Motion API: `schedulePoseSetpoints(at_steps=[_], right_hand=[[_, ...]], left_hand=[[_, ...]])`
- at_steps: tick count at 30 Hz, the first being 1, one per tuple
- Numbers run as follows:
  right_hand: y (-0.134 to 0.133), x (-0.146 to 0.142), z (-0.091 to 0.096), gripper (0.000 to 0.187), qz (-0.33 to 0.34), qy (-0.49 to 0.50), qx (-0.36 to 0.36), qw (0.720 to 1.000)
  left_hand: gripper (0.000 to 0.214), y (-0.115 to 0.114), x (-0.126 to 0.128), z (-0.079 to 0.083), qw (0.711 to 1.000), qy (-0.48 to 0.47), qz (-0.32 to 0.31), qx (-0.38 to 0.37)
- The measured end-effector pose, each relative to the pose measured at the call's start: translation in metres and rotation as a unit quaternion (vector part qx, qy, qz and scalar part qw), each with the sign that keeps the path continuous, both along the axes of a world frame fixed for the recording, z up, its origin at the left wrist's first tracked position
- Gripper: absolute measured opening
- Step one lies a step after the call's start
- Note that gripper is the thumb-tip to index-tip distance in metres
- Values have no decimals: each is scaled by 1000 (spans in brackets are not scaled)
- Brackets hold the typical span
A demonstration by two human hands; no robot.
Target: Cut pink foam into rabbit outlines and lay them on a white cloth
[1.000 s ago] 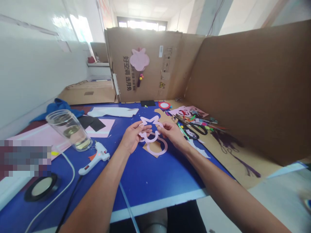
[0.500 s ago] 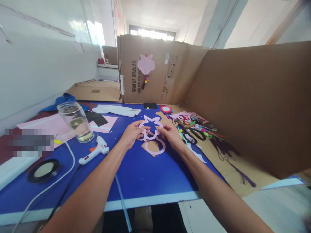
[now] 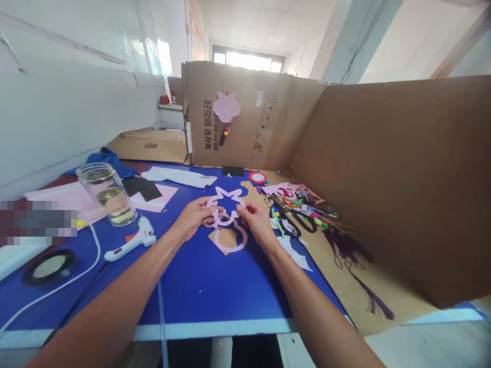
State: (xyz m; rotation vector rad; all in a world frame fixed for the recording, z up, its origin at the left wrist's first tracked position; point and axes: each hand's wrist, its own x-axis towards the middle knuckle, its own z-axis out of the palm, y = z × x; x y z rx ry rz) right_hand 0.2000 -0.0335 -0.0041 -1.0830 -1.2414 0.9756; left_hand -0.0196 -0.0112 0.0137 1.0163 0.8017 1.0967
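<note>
- One pink outline [image 3: 229, 195], pointed at the top and lobed below, held over the middle of the blue table [image 3: 230, 301].
- On its left edge, left hand [image 3: 194, 219], pinching the band between thumb and fingers, some fingertips visible through the opening.
- On its right edge, right hand [image 3: 256, 219], pinching the band between thumb and forefinger; placing of the other fingers hidden, so impossible to tell.
- Just below, a rounded pink loop [image 3: 231, 249] over a brown card piece [image 3: 224, 239]; whether touching the outline, unclear.
- To the right, black-handled scissors [image 3: 287, 209] among coloured scraps; farther right and nearer, a purple tassel [image 3: 368, 289].
- To the left, a white glue gun [image 3: 132, 243] with a small red light, a glass jar [image 3: 115, 207] of pale liquid, and a black tape roll [image 3: 49, 268].
- At the far side, a cardboard panel [image 3: 284, 120] with large printed characters [image 3: 207, 122], "好空调 选月兔"; smaller line alongside, partly covered and hard to read.
- On that panel, a pink pendant [image 3: 226, 107], a white label [image 3: 260, 98] too small to read, and a yellow warning triangle [image 3: 258, 146].
</note>
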Motion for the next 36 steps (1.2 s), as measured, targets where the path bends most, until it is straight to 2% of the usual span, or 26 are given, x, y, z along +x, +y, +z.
schedulePoseSetpoints(at_steps=[6, 15, 24, 36], right_hand=[[-5, -2, 6, 39, 13, 10, -19, 1000], [-7, -5, 2, 34, 31, 16, -46, 998], [-3, -7, 3, 33, 33, 19, -22, 999], [0, -8, 0, 29, 15, -16, 0, 1000]], left_hand=[[43, 0, -2, -3, 1000, 13, 15, 2], [38, 4, -9, -5, 998, 32, 40, 23], [49, 6, -11, -6, 995, 90, 40, 36], [49, 8, -11, -9, 993, 107, 38, 39]])
